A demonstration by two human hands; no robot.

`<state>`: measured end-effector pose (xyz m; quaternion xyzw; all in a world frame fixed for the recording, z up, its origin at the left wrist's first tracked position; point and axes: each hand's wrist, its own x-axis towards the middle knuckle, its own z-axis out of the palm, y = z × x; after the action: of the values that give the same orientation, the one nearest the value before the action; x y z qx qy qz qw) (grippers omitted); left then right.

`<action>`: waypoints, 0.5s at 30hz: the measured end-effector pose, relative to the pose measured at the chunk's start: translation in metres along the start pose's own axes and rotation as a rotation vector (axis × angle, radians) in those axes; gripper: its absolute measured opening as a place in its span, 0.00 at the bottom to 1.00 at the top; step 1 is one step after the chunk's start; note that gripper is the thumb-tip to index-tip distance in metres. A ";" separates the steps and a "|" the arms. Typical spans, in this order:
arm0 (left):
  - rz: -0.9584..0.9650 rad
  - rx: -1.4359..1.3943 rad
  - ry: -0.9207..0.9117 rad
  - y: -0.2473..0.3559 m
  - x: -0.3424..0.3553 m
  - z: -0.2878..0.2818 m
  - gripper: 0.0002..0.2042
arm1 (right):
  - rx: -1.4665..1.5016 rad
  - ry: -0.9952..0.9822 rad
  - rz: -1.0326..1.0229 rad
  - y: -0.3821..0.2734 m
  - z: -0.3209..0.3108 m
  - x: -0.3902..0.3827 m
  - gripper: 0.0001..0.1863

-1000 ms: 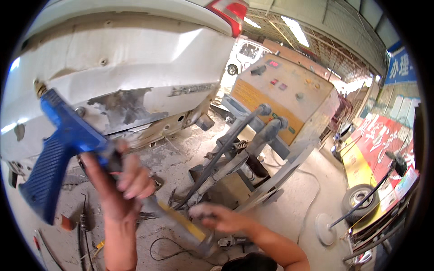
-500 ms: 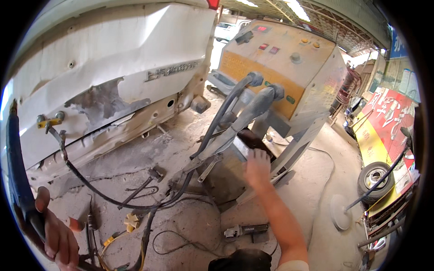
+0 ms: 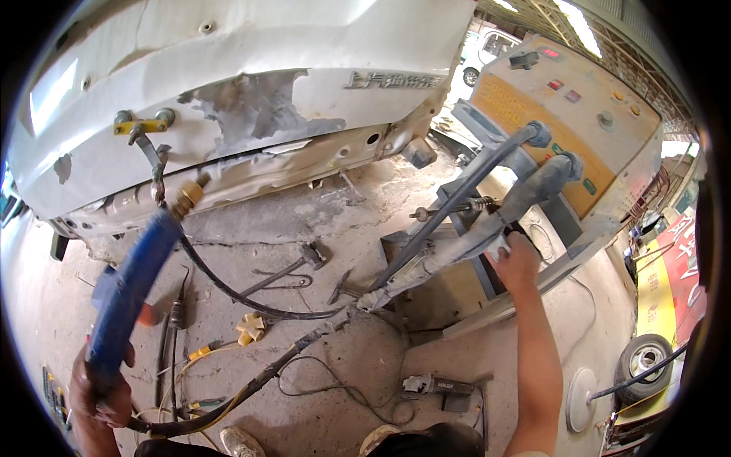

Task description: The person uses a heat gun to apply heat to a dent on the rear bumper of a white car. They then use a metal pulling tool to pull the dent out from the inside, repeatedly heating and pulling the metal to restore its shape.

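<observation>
My left hand is wrapped round the lower end of a blue welding gun, which stands tilted up with its brass tip in front of the white vehicle panel. A thick dark cable runs from that hand across the floor. Ahead of me on the right, my right hand reaches into the lower tray of the yellow-and-grey welding machine, beside its thick grey cable. Its fingers are bent together; a pale bit shows at their tips, too unclear to name.
A yellow clamp is attached to the panel, with a dark cable hanging from it. On the floor lie a hammer, a yellow knob-like piece and an angle grinder. A tyre and a round disc on a pole are at right.
The view has turned left and down. My left hand has brought the welding gun in from the left edge. My right hand is still at the machine's tray, further in behind the cable.
</observation>
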<state>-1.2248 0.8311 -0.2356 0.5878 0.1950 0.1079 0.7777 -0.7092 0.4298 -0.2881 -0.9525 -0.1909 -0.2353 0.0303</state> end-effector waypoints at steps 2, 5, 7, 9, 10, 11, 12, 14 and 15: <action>0.021 0.007 0.006 -0.012 -0.002 -0.009 0.36 | 0.040 0.073 -0.066 -0.020 -0.019 -0.009 0.09; 0.066 -0.011 -0.100 -0.009 0.009 -0.003 0.33 | 0.183 0.074 -0.078 -0.029 -0.059 -0.039 0.09; 0.120 -0.073 -0.030 -0.018 0.007 -0.013 0.33 | 0.205 0.018 -0.069 -0.048 -0.094 -0.067 0.09; 0.122 -0.093 0.126 -0.028 0.011 -0.015 0.33 | 0.217 -0.032 -0.113 -0.055 -0.103 -0.099 0.09; 0.040 -0.074 0.184 -0.027 0.013 -0.015 0.32 | 0.240 -0.070 -0.140 -0.055 -0.104 -0.115 0.10; 0.015 -0.085 0.231 -0.027 0.015 -0.010 0.30 | 0.244 -0.106 -0.143 -0.055 -0.101 -0.132 0.10; -0.012 -0.090 0.280 -0.026 0.017 -0.005 0.29 | 0.251 -0.145 -0.145 -0.055 -0.097 -0.150 0.10; -0.096 -0.046 0.309 -0.024 0.023 -0.003 0.26 | 0.266 -0.208 -0.290 -0.064 -0.091 -0.178 0.11; -0.122 -0.025 0.366 -0.032 0.020 -0.008 0.25 | 0.330 -0.342 -0.300 -0.073 -0.085 -0.183 0.11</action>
<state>-1.2122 0.8372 -0.2720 0.5358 0.3670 0.1681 0.7416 -0.9235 0.4210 -0.2989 -0.9216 -0.3678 -0.0389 0.1173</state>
